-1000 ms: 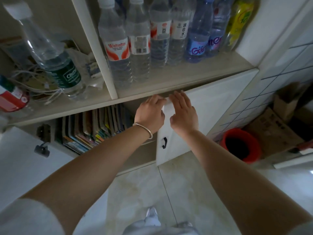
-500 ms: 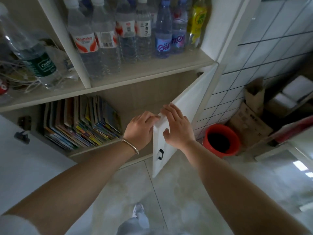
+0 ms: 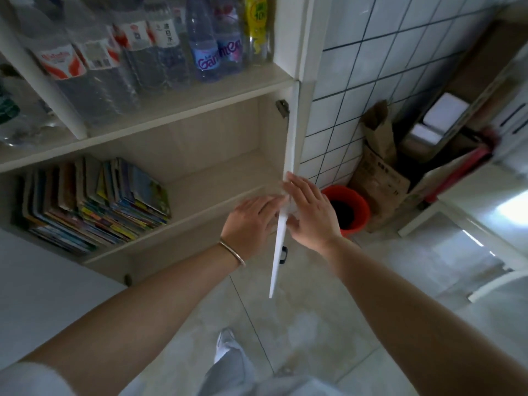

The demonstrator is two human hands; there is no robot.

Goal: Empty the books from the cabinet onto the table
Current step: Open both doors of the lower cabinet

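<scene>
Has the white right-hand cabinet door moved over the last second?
Yes. The white cabinet door has swung outward from the shelf edge, now edge-on, between the left hand and right hand.

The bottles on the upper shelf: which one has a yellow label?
The bottle at the far right end of the row, beside the cabinet's side wall. Its neighbours carry purple, white or red-and-white labels.

The books (image 3: 94, 204) stand in a packed row at the left end of the cabinet's (image 3: 217, 178) lower compartment, thin volumes with bright, many-coloured spines and covers. They lean to the right, the rightmost one tilted furthest with its illustrated cover showing. The cabinet is pale wood-grain inside with white edges. Its white right door (image 3: 281, 224) is swung wide open, seen edge-on, a small dark handle on its outer face.
</scene>
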